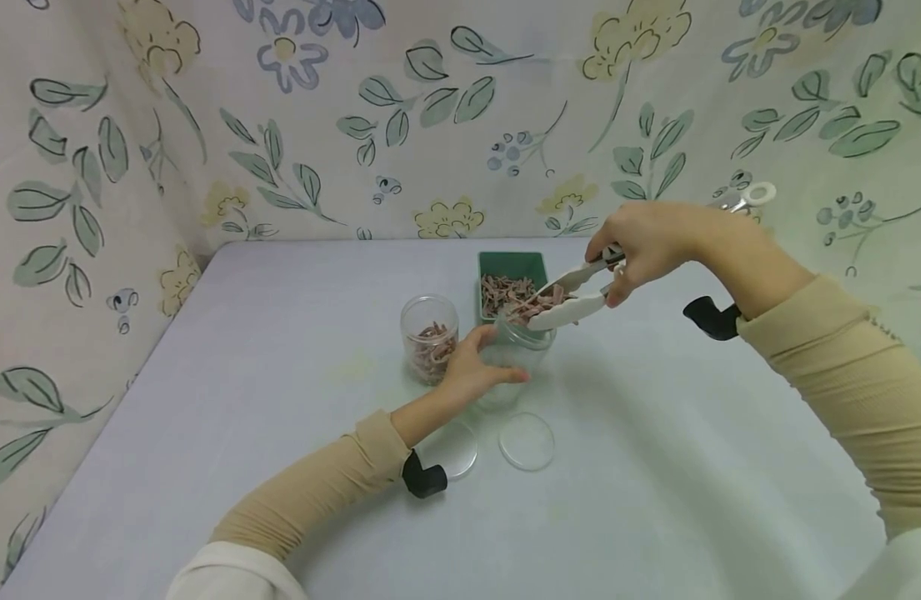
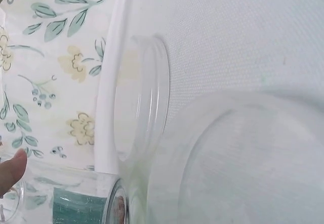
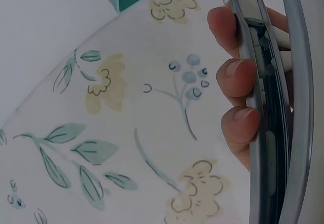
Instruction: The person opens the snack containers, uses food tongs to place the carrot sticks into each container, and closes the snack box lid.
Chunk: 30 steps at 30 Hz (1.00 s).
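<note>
Floral cloth (image 1: 62, 208) hung at far left and ran along the far side, behind the table (image 1: 205, 417). Left sleeve (image 1: 317, 475), tan, reached in from the near side. A black mount (image 1: 424, 478) sat at the left wrist.

Left jar (image 1: 422, 321): clear, upright, lidless, brownish strips (image 1: 432, 358) in its lower part. Left lid (image 1: 456, 454), clear and round, lay flat on the near side, partly hidden by the wrist.

Left hand (image 1: 478, 367): gripping the right jar (image 1: 523, 358), thumb on the near side, fingers on the left side. Right jar clear, just right of the left jar, mouth up, leaning slightly right; could not tell whether its base was flat on the table. Green box (image 1: 514, 264) stood behind it on the far side, more strips lying inside.

Right lid (image 1: 526, 442) lay flat, near the right jar's base, beside the left lid and apart from it.

Tongs (image 1: 568, 313): pale arms closed about a bundle of strips (image 1: 544, 300) at the right jar's mouth, handle rising to far right. Right hand (image 1: 651, 242): wrapped around the tongs' handle, fingers bent over one arm in the right wrist view. Right sleeve (image 1: 835, 375), also tan, lay rightmost.
</note>
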Motion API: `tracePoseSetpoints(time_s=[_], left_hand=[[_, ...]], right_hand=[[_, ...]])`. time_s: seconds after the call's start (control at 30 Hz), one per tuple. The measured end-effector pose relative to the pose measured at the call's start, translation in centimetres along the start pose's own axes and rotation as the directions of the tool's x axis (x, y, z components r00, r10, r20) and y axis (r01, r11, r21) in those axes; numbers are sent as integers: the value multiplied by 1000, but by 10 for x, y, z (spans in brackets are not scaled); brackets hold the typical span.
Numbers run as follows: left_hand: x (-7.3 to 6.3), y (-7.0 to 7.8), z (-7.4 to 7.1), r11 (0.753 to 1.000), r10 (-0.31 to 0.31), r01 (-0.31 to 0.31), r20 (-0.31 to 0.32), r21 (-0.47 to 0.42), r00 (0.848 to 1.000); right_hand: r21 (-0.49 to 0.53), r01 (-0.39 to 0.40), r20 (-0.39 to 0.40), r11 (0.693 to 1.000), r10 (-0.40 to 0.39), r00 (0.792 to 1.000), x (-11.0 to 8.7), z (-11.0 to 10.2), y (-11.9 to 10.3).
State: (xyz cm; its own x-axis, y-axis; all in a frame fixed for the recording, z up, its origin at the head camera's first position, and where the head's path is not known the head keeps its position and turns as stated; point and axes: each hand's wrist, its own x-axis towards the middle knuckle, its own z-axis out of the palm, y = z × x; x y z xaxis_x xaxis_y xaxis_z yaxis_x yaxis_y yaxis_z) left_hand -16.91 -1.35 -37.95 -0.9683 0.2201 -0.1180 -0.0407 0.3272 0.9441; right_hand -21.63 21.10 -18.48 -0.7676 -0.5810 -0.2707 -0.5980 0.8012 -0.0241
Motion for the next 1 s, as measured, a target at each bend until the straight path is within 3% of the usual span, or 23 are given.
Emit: tracePoseSetpoints(time_s=[0.2,0.57,0.7,0.87,1.0], left_hand=[[0,-1,-1,1000,-8,8,2,-6,1000],[-2,0,-2,1000,-22,22,-5,-8,1000],[-2,-1,-2,1000,-22,22,-4,-8,1000],[-3,0,0,1000,-14,14,-8,8,1000],[-4,-1,1,1000,9,-8,-9,15,1000]], right_hand=[[-22,-4,4,1000,5,1000,0,-5,-2],[-230,43,18,972,-39,999,9,-12,-30],[-328,55,48,943,-42,998,13,-16,-49],[-470,99,69,877,-75,995,22,-12,-71],[-507,139,78,851,-115,990,30,-1,-79]])
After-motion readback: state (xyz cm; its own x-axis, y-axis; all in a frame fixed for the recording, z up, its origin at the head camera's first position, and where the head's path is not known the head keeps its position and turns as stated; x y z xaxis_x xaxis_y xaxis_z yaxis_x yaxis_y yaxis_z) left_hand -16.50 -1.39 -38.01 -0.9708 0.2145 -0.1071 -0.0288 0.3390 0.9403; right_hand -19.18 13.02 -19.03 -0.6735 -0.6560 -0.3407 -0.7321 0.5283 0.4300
